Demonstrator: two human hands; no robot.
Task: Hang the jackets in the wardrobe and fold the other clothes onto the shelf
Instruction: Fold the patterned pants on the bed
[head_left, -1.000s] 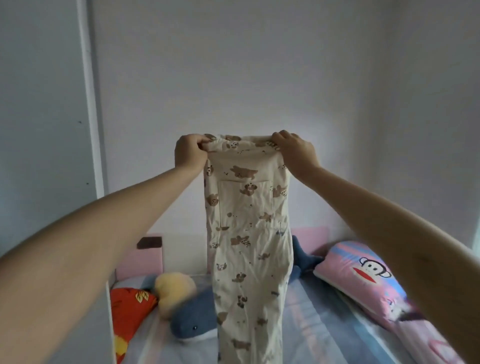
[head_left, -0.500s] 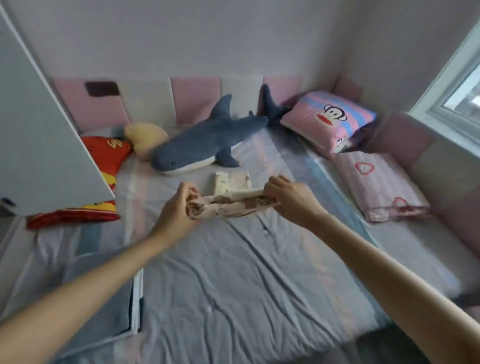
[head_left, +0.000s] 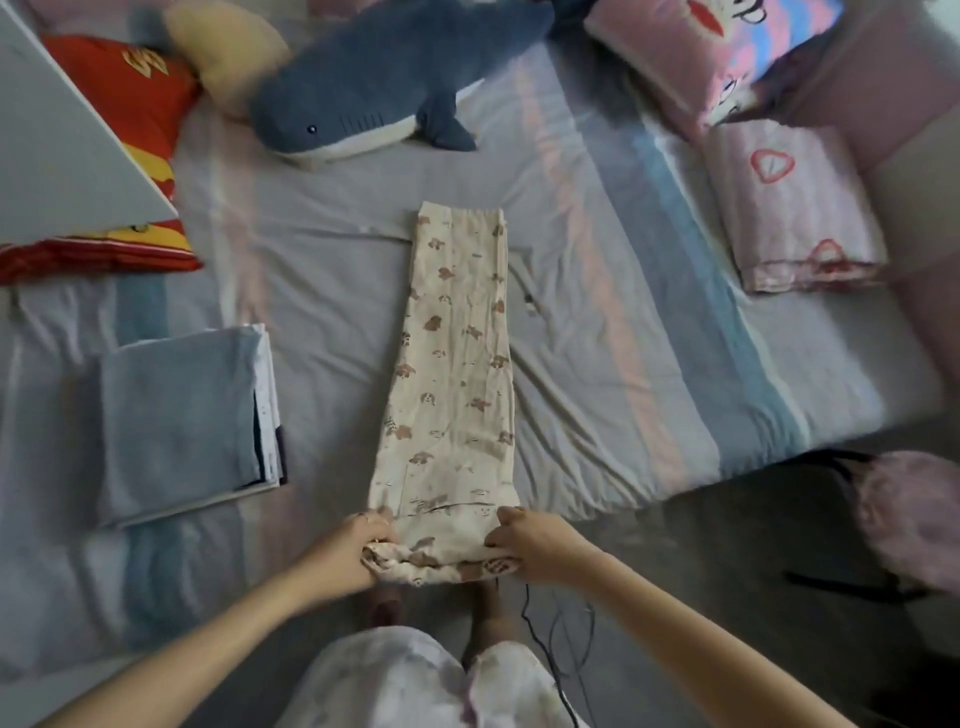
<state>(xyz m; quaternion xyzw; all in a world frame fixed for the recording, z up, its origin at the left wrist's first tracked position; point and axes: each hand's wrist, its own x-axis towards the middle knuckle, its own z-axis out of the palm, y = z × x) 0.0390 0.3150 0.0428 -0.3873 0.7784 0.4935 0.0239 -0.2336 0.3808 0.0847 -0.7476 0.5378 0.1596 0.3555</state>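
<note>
Bed (head_left: 623, 364): a sheet striped in grey, pink and blue is covering it, creased around the middle; its near edge is running along the lower part of the view.

Trousers (head_left: 452, 364): cream with small brown animal prints, lying flat down the middle of the bed, hems pointing at the far edge and the waist hanging just over the near edge.

Left hand (head_left: 358, 551): fingers curled and gripping the bunched left corner of the waist at the near edge.

Right hand (head_left: 535, 551): fingers curled and pinching the right corner of the waist, level with the other hand.

Pile (head_left: 182, 415): folded clothes, pale blue on top, lying by the left edge, well apart from the trousers.

Shark (head_left: 363, 98): a blue plush lying toward the far edge, beside a yellow plush (head_left: 228, 52).

Cushion (head_left: 124, 104): red and yellow, lying at the far left corner, partly hidden under a white panel (head_left: 52, 156).

Pillow (head_left: 717, 47): pink and blue, sitting at the far right corner.

Blanket (head_left: 795, 208): folded, pink, lying along the right edge.

Floor (head_left: 727, 571): grey, showing beyond the near right corner, with a thin cable (head_left: 550, 649) hanging near the person's feet.
</note>
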